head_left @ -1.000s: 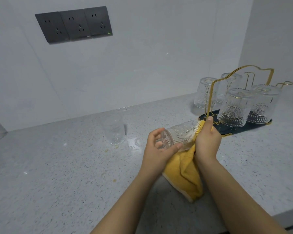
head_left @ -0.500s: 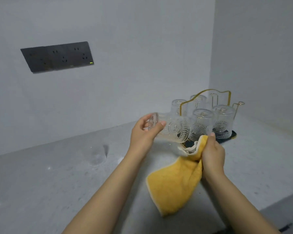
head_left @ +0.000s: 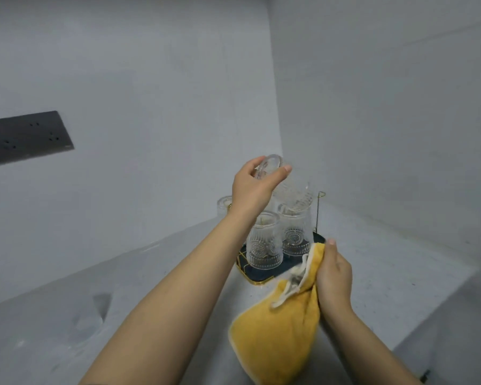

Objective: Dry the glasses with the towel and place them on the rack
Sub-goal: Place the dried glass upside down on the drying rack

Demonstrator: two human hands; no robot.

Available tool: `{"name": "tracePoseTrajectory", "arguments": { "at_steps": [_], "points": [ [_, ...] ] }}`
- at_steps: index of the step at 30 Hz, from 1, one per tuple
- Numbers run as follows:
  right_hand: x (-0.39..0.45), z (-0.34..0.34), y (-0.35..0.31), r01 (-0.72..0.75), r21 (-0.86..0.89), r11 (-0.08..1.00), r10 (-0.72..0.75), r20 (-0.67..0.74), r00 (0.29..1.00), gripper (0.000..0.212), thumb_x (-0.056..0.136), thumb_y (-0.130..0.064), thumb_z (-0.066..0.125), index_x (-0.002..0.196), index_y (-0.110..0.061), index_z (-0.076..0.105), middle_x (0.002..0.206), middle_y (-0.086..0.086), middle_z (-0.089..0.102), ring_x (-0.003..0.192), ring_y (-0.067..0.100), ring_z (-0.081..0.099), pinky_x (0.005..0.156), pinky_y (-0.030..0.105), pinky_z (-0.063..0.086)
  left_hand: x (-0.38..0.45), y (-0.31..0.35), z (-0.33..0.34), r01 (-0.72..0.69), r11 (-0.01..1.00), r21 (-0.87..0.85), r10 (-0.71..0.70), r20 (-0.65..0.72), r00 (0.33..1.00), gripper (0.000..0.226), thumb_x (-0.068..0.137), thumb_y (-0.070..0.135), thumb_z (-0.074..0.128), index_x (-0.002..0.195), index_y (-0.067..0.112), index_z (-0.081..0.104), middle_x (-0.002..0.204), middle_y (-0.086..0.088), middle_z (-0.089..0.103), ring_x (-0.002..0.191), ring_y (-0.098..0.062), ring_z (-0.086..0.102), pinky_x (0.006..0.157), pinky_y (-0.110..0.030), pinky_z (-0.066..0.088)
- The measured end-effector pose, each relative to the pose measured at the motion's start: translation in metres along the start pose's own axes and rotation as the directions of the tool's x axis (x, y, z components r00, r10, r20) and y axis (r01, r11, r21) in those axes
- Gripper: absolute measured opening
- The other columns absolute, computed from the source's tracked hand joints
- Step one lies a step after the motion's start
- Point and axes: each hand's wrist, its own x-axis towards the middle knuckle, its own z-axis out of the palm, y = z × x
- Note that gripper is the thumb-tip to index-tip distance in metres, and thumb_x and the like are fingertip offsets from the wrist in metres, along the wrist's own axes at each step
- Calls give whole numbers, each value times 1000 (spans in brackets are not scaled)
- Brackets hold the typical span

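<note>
Now: one glass lifted over the rack, one towel held below.
One blurred glass (head_left: 88, 319) stands on the counter (head_left: 156, 273); three (head_left: 264, 240) sit upside down on the rack (head_left: 257, 276). Left hand (head_left: 252, 187) has fingers clamped on a tilted glass (head_left: 290, 187) above them. Right hand (head_left: 335, 276) has fingers closed on the yellow towel (head_left: 278, 329).

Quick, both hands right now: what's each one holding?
Left hand: closed on a glass, held tilted above the rack.
Right hand: closed on the yellow towel.
</note>
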Motion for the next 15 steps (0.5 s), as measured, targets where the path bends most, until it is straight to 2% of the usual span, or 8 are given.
{"name": "tracePoseTrajectory", "arguments": {
  "at_steps": [3,7,10,15],
  "points": [
    [11,-9,7,6,-9,1000,-6,1,1000,51,97,-47,32,59,-14,40,57,13,41,54,20,42,55,31,34,16,-3,33,-39,997,62,37,29,999,68,78,38,80,137,15,55,140,1,55,126,-12,51,99,-25,40],
    [17,-12,18,-22,-8,1000,22,19,1000,51,96,-48,32,56,-16,37,56,11,40,54,20,42,55,30,34,38,-2,64,-74,990,121,71,34,997,73,75,41,82,138,16,55,141,-2,55,123,-13,54,92,-23,40],
    [19,-11,21,-42,-9,999,42,38,998,50,96,-47,33,54,-18,34,55,8,37,54,19,40,55,29,33,52,-5,79,-104,968,228,89,72,993,76,74,44,82,139,15,54,139,-4,57,120,-14,57,89,-22,41],
    [24,-9,22,-43,-31,999,44,28,999,51,97,-46,33,54,-19,30,56,7,34,55,18,37,57,30,31,61,-27,98,-121,901,416,53,172,984,81,71,51,82,139,16,54,142,-6,54,127,-22,53,105,-39,45]
  ]
}}
